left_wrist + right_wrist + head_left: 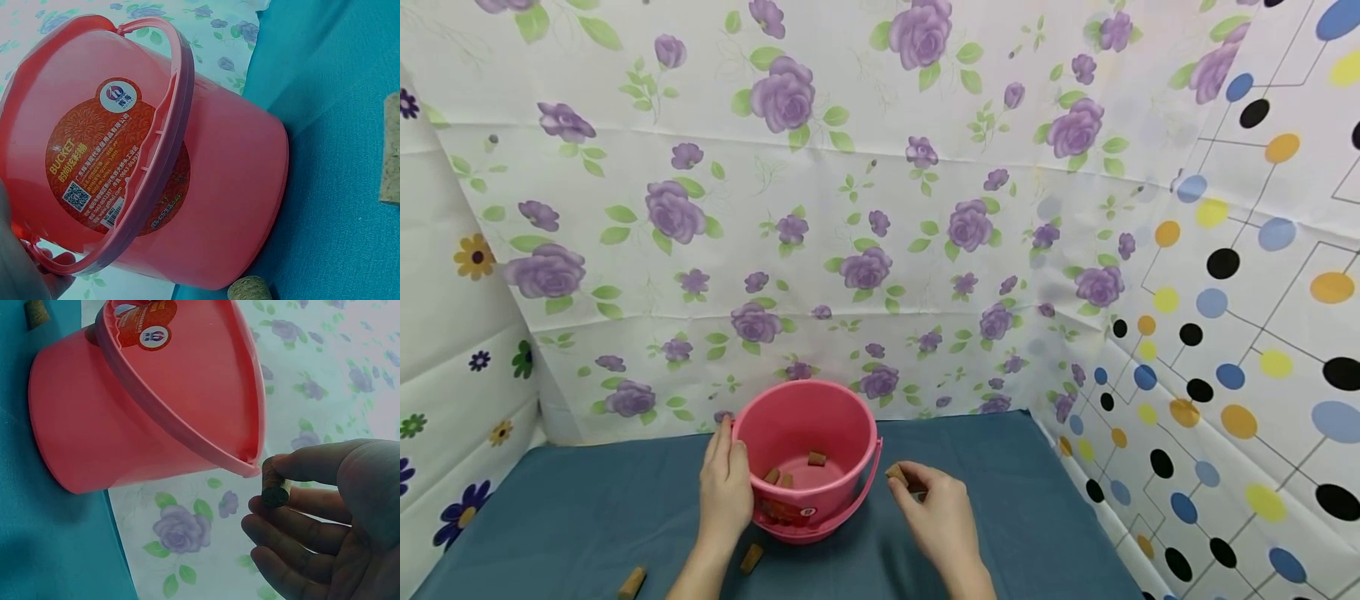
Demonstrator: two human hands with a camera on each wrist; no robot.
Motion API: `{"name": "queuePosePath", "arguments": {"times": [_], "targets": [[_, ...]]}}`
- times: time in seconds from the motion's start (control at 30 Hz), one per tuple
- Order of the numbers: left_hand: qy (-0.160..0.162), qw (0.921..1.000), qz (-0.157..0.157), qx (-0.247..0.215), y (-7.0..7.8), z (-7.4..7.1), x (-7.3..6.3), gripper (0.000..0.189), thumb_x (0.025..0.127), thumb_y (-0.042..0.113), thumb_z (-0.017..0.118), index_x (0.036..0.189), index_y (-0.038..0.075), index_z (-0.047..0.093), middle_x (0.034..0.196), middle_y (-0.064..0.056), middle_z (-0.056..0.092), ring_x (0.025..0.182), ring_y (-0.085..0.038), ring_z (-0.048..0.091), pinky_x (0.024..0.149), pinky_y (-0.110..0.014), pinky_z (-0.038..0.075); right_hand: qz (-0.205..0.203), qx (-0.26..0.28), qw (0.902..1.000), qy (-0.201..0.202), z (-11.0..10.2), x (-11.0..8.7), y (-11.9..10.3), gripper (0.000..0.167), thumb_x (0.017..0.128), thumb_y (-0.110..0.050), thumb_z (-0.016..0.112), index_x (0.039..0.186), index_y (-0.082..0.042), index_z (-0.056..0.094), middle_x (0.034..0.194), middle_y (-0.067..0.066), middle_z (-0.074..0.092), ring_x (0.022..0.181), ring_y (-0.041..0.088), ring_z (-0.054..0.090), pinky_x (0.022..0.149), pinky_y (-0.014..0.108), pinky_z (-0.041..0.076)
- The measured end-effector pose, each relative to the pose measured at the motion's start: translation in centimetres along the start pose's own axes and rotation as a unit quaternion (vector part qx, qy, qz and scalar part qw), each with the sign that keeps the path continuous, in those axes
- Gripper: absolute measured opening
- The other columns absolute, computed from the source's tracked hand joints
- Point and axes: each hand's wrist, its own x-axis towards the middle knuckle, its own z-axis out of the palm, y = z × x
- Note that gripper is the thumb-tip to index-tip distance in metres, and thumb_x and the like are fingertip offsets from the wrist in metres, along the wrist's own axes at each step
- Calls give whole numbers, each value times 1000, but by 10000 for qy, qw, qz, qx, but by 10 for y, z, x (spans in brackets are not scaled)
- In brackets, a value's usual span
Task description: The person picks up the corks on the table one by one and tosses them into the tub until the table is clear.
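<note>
A pink bucket (805, 508) stands upright on the table, its handle hanging down across the front. Three corks show inside, one of them a cork (817, 458) on the bottom. My left hand (727, 479) rests against the bucket's left side, fingers straight along it near the rim. To the right of the bucket, my right hand (936, 508) pinches a cork (275, 484) between thumb and fingertips. In the right wrist view this cork is close to the rim and the handle's hinge, outside the bucket.
One loose cork (751, 558) lies just in front of the bucket, and another cork (632, 582) lies farther left near the front. Blue-green cloth (602, 500) covers the table. Patterned sheets (865, 208) close off the back and both sides.
</note>
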Motion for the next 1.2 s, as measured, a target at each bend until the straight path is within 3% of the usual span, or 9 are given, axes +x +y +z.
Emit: {"name": "queuePosePath", "arguments": {"times": [0.67,0.83,1.0,1.2], "targets": [[59,10000,61,-13,-1,1,-1,60,118,29,31,172,5,18,176,-23,15,160,-46,17,122,-70,24,-188,-30,9996,226,-1,4,-11,22,98,-31,82,117,-21,84,96,-13,77,82,0,71,73,27,59],[56,9999,117,-21,0,1,0,60,118,28,31,171,4,18,176,-22,16,160,-46,18,122,-70,25,-306,-4,9992,261,-4,7,-21,22,98,-33,81,118,-23,83,98,-14,77,85,0,71,75,33,62],[44,9999,110,5,0,1,-1,60,118,28,30,171,4,17,176,-22,16,160,-46,18,122,-70,25,-651,88,9975,252,-6,12,-33,25,99,-31,81,120,-18,83,101,-11,77,87,3,72,77,40,64],[46,10000,79,5,1,1,-1,60,118,27,31,171,4,18,176,-22,15,160,-46,17,122,-69,24,-1275,-70,9916,193,-1,24,-52,24,99,-27,81,120,-16,83,101,-8,78,89,7,73,77,34,62]]}}
